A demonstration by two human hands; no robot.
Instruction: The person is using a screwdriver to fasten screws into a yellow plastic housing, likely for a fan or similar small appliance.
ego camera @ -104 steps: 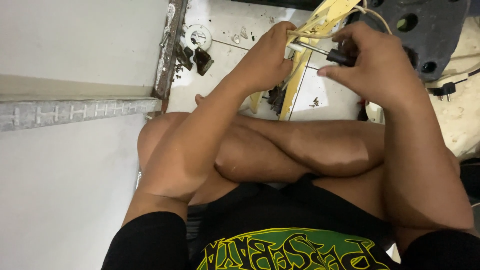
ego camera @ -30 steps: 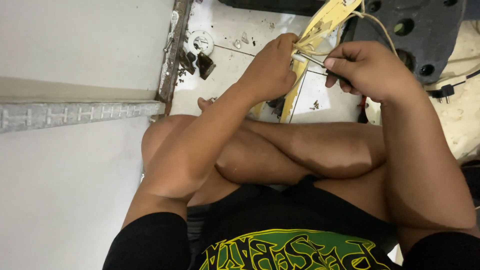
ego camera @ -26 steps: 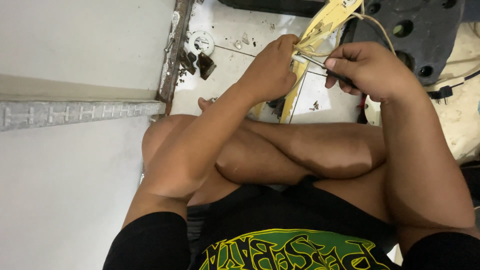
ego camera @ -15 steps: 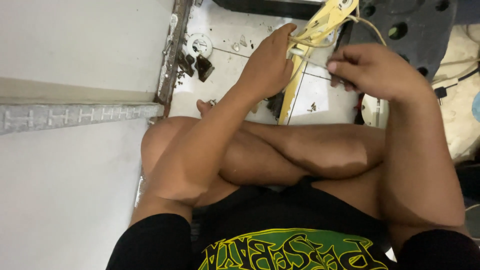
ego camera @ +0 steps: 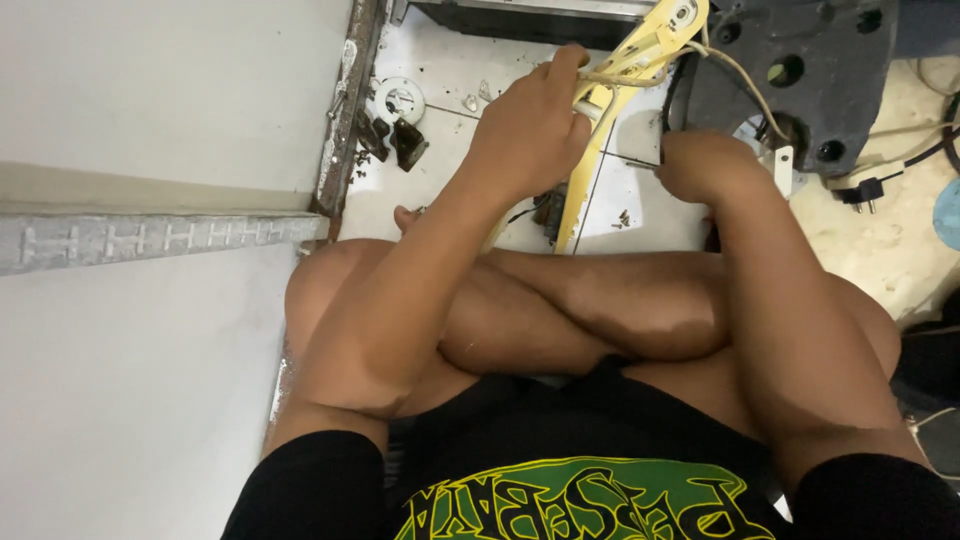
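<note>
My left hand (ego camera: 530, 125) grips a long yellow plastic part (ego camera: 640, 55) that slants from the top centre down to the floor between my crossed legs. Pale wires (ego camera: 740, 85) run from the top of that part toward a dark grey plate. My right hand (ego camera: 705, 165) is closed around a thin screwdriver (ego camera: 640, 162); only its metal shaft shows, pointing left toward the yellow part. The handle is hidden inside my fist.
A dark grey plate with round holes (ego camera: 800, 70) lies at the top right. A white round fitting (ego camera: 398, 98) and small dark metal pieces (ego camera: 395, 145) sit on the tiled floor. A white panel with a metal edge (ego camera: 160, 240) fills the left. A black plug (ego camera: 865, 190) lies right.
My right hand has dropped lower and away from the top of the yellow part, with the screwdriver tip now beside its middle. My left hand keeps its hold.
</note>
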